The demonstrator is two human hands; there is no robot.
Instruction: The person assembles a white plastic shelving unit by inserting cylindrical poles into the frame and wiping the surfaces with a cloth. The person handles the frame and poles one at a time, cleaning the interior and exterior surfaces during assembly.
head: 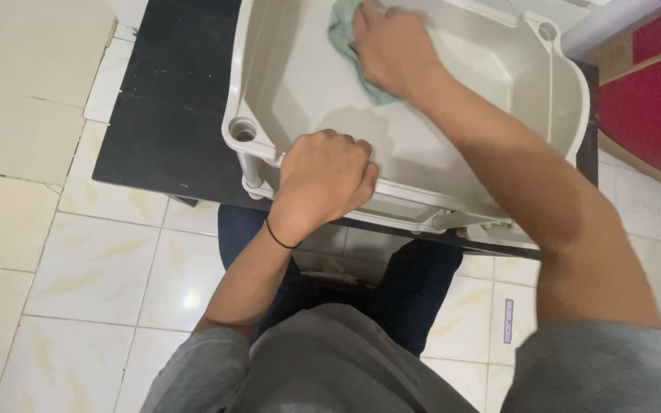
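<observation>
Floor: pale glossy tiles (63,252) are running under the whole work area, with a black mat (166,115) lying on them beneath the workpiece.
Seated person: dark trousers (415,294) and a grey shirt (330,359) are showing at the bottom edge of the view.
Workpiece: a light grey plastic tray (300,84), with a round post socket at its near-left corner, is resting on the black mat, hollow side up.
Left hand: the left hand (327,176) is curling into a loose fist, fingers pressed together, and is bearing down on the tray's near rim; a thin black band (278,237) is circling the wrist.
Right hand: the right hand (392,50) is pressing flat, fingers together, on a green cloth (342,34) against the tray's inner floor near the far wall.
Step in hand: judging by the pose, wiping of the tray interior is proceeding, with the left hand bracing.
Next move: the stroke is likely calling for steady downward pressure, the cloth staying flat under the palm, and the rim grip holding the tray against sliding.
</observation>
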